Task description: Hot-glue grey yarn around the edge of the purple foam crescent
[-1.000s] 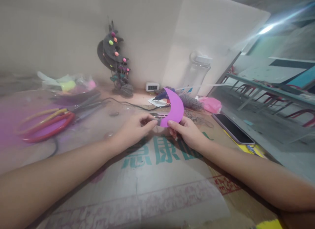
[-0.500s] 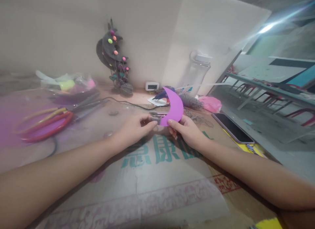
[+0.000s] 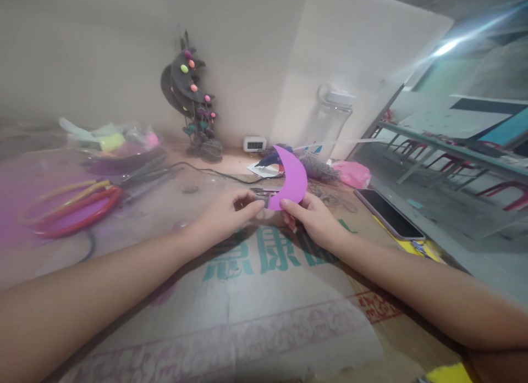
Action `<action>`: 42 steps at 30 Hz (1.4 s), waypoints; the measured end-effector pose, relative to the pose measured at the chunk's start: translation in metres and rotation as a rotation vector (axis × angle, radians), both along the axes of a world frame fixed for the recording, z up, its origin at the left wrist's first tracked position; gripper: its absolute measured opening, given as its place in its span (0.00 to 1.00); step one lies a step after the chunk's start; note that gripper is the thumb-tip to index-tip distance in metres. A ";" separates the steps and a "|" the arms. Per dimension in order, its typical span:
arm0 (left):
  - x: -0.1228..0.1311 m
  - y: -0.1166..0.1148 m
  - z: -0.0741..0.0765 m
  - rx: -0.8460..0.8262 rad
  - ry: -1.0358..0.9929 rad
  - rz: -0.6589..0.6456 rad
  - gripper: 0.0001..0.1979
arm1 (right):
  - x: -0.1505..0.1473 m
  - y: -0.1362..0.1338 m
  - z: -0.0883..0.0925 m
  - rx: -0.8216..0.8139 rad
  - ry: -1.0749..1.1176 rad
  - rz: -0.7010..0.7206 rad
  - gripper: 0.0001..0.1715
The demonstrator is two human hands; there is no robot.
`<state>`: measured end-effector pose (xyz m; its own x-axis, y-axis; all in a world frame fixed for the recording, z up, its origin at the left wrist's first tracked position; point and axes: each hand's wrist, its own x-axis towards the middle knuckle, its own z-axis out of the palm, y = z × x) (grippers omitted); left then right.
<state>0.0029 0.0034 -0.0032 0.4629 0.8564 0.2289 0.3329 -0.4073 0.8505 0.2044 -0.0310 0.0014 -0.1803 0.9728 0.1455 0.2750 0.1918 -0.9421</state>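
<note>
My right hand [image 3: 311,218] pinches a flat purple paper crescent [image 3: 296,177] near its lower end, thumb in front and fingers behind. The crescent is held up above the table, its points toward the left. Close by on the left, my left hand [image 3: 231,212] is closed, thumb against fingers. Something small and greyish shows at its fingertips beside the crescent's lower tip; I cannot make out what it is. Behind the crescent lie a dark blue glue gun [image 3: 270,159], partly hidden, and a bundle of grey yarn [image 3: 319,170].
Red and yellow-handled scissors [image 3: 99,207] lie at left, before a plastic bag of coloured pieces [image 3: 113,141]. A grey moon ornament [image 3: 185,83] stands against the board. A small clock [image 3: 254,144], a clear bottle [image 3: 328,125], a pink bag [image 3: 352,174] and a phone [image 3: 390,214] are further right.
</note>
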 end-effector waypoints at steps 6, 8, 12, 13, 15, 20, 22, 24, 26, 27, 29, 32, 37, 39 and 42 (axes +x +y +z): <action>-0.001 0.000 -0.001 -0.046 0.031 -0.020 0.13 | 0.000 0.000 -0.001 -0.011 0.014 0.004 0.23; -0.001 0.000 -0.002 -0.059 0.025 -0.035 0.12 | -0.001 -0.001 0.000 -0.007 0.013 0.006 0.23; -0.002 0.002 -0.005 -0.041 0.016 -0.051 0.10 | -0.001 -0.001 0.001 -0.009 -0.001 0.000 0.23; -0.002 0.003 -0.005 -0.036 0.015 -0.051 0.10 | -0.001 -0.002 0.001 -0.010 -0.008 -0.002 0.23; -0.002 0.004 -0.007 -0.028 0.014 -0.054 0.10 | -0.001 -0.002 0.002 -0.011 -0.017 -0.002 0.23; -0.001 0.004 -0.006 -0.032 -0.010 -0.055 0.07 | -0.001 -0.001 0.001 0.004 -0.027 0.000 0.24; 0.000 0.003 -0.004 -0.043 -0.046 -0.056 0.07 | -0.001 -0.001 0.002 0.015 -0.031 0.000 0.24; 0.000 0.002 -0.001 -0.050 -0.076 -0.061 0.08 | -0.001 -0.002 0.002 0.013 -0.029 -0.008 0.24; 0.000 0.001 0.001 -0.053 -0.077 -0.048 0.10 | -0.001 -0.002 0.002 0.005 -0.032 -0.013 0.23; -0.001 0.000 0.001 -0.054 -0.066 -0.034 0.11 | -0.001 -0.002 0.003 0.002 -0.035 -0.013 0.23; -0.001 0.000 0.001 -0.059 -0.042 -0.016 0.12 | -0.001 -0.002 0.003 -0.001 -0.040 -0.011 0.23; -0.001 0.000 0.001 -0.067 -0.027 -0.018 0.12 | -0.001 -0.002 0.003 -0.008 -0.045 -0.014 0.23; 0.000 -0.001 0.002 -0.071 -0.057 -0.012 0.11 | -0.002 -0.003 0.003 -0.008 -0.043 -0.018 0.24; -0.001 -0.001 0.003 -0.050 -0.058 -0.007 0.12 | -0.001 -0.003 0.002 -0.005 -0.044 -0.014 0.24; -0.001 -0.001 0.003 -0.016 -0.054 0.001 0.13 | -0.001 -0.002 0.002 0.004 -0.047 -0.008 0.24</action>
